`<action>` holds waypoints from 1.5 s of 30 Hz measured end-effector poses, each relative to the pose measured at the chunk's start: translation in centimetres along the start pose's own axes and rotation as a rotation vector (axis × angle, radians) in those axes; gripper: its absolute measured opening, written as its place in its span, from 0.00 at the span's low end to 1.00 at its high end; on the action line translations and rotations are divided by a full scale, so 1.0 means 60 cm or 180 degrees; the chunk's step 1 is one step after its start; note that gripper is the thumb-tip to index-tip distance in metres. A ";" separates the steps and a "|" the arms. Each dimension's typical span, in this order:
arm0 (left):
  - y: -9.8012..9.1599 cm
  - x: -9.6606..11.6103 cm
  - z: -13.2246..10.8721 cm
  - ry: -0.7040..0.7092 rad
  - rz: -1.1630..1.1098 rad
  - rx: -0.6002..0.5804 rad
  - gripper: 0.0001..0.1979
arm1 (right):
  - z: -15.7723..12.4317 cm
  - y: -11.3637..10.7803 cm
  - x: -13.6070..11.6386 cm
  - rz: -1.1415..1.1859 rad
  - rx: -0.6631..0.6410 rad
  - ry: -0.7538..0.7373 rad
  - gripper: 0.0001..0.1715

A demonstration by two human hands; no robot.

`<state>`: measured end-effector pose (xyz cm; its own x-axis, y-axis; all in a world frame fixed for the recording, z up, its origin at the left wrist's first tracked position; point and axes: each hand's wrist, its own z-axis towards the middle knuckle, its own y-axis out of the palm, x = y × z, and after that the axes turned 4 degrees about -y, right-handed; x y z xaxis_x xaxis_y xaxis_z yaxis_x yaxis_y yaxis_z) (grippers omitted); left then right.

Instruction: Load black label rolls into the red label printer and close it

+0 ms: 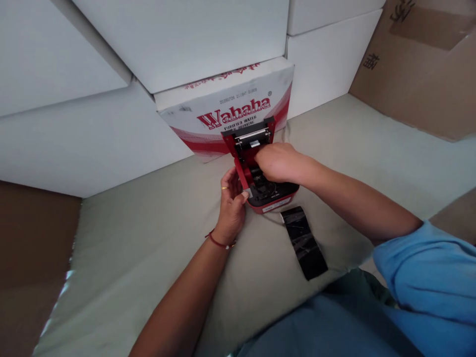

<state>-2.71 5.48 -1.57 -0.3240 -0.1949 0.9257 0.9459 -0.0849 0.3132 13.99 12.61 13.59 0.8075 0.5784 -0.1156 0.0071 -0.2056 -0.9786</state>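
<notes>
A small red and black label printer [273, 198] sits on the cloth-covered table with its lid [250, 135] raised. My left hand [233, 198] grips the printer's left side, thumb on the near left corner and fingers around the outer wall. Reaching into the printer from the right, my right hand [278, 161] is curled, its fingertips hidden inside; whatever they hold cannot be made out. In front of the printer lies a shiny black ribbon [305, 243], partly unrolled, with a pale core end showing.
A Wahaha water carton [230, 109] stands right behind the printer. White boxes [208, 39] are stacked along the back. Brown cardboard boxes stand at the right [420, 64] and left [37, 248]. A thin cable [273, 219] runs beside the ribbon on the greenish cloth [141, 248].
</notes>
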 end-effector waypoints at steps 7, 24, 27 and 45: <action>0.004 0.005 -0.002 -0.0036 -0.0075 0.0008 0.36 | -0.086 -0.033 0.007 0.0561 0.0358 0.0087 0.19; 0.004 0.008 0.000 -0.0049 -0.0040 0.0023 0.37 | -0.239 0.130 0.106 0.1556 0.0961 -0.0087 0.20; 0.005 0.008 0.000 -0.0031 -0.0073 0.0063 0.36 | -0.230 0.153 0.059 0.1636 0.0648 -0.0293 0.18; 0.007 0.000 0.002 -0.0049 -0.0185 0.0048 0.37 | -0.277 0.059 0.042 0.1863 0.0199 -0.0829 0.16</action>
<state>-2.29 5.59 -1.41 -0.3782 -0.1750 0.9090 0.9257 -0.0810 0.3696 25.85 0.23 12.69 0.4978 0.5587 -0.6633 -0.4322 -0.5033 -0.7483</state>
